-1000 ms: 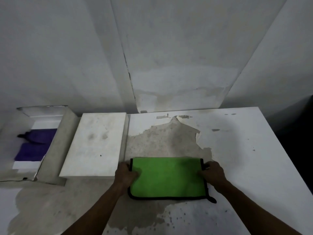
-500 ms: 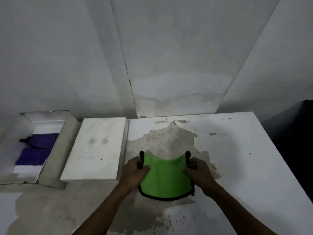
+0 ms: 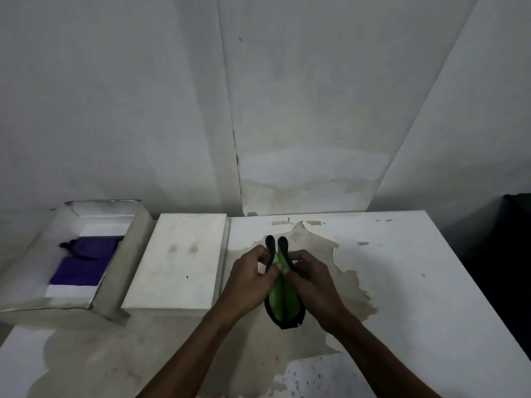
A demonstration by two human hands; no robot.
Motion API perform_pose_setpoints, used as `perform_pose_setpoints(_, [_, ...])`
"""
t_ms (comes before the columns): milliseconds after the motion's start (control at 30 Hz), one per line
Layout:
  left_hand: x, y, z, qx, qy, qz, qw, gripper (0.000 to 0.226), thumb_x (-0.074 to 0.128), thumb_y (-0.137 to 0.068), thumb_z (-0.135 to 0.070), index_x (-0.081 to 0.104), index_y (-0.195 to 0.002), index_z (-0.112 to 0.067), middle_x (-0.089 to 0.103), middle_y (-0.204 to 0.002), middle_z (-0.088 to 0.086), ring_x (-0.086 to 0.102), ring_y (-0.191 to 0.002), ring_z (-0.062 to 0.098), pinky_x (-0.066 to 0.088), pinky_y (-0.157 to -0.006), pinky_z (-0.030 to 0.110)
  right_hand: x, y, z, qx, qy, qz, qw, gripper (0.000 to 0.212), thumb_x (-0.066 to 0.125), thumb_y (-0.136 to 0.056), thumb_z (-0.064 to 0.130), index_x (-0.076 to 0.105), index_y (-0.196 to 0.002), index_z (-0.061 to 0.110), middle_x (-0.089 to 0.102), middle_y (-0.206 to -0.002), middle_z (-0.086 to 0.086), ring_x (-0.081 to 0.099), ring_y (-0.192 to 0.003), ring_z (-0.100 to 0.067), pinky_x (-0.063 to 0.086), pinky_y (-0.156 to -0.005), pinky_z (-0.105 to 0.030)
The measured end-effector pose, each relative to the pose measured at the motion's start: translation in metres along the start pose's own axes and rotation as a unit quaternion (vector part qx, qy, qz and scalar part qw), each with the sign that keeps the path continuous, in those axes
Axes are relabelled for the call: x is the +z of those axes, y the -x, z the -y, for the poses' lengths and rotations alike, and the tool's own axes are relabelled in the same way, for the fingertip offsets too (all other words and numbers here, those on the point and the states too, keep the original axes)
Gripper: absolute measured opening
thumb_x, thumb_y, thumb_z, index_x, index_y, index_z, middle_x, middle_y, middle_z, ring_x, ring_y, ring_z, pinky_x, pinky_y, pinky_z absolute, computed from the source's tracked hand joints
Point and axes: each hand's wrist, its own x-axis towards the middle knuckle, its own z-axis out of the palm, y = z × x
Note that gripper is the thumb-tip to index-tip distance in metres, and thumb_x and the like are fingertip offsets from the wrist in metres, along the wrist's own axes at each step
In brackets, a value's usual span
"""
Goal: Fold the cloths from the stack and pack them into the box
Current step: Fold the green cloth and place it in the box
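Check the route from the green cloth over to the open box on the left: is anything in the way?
Yes. The white lid lies flat on the table between the green cloth, pinched by both hands (left, right), and the box. It sits low, so carrying the cloth over it should clear. The box already holds purple cloths.

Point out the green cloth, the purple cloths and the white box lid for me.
green cloth (image 3: 280, 304), head view, on the green face between the hands.
purple cloths (image 3: 79, 272), head view, on the nearer folded one.
white box lid (image 3: 179, 262), head view, on its flat top.
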Motion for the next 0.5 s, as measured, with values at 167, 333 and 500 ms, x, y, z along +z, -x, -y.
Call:
perform_pose_setpoints(167, [-0.025,0.013,-0.009,0.010,0.060,0.022,0.998,0.021,0.055,-0.090,-0.043,0.058,-0.090,-0.022,0.066,-0.093,-0.003,0.069,-0.079,0.020,0.057,-0.071,0.051,0.024,0.008,0.025,-0.031,-0.009,0.001,0.999,0.011,0.054,-0.094,0.020,0.061,-0.102,0.023,0.070,-0.092,0.000,0.067,-0.089,-0.010,0.052,-0.073,-0.024])
perform_pose_setpoints(333, [-0.061,0.031,-0.018,0.021,0.100,0.004,0.995,0.043,0.036,-0.086,-0.063,0.060,-0.089,-0.029,0.063,-0.095,0.004,0.065,-0.089,0.018,0.056,-0.078,0.049,0.055,0.014,0.046,-0.043,-0.063,0.025,0.997,0.022,0.057,-0.091,0.032,0.055,-0.107,0.017,0.068,-0.101,-0.008,0.068,-0.095,-0.018,0.056,-0.079,-0.031])
perform_pose_setpoints(500, [-0.107,0.048,-0.023,-0.002,0.156,0.035,0.987,0.066,0.028,-0.087,-0.066,0.070,-0.105,-0.018,0.071,-0.087,0.002,0.067,-0.082,0.019,0.056,-0.072,0.034,0.088,0.015,0.061,-0.025,-0.112,0.011,0.993,0.026,0.067,-0.084,0.010,0.059,-0.109,0.016,0.070,-0.102,-0.008,0.068,-0.094,-0.024,0.057,-0.080,-0.040])
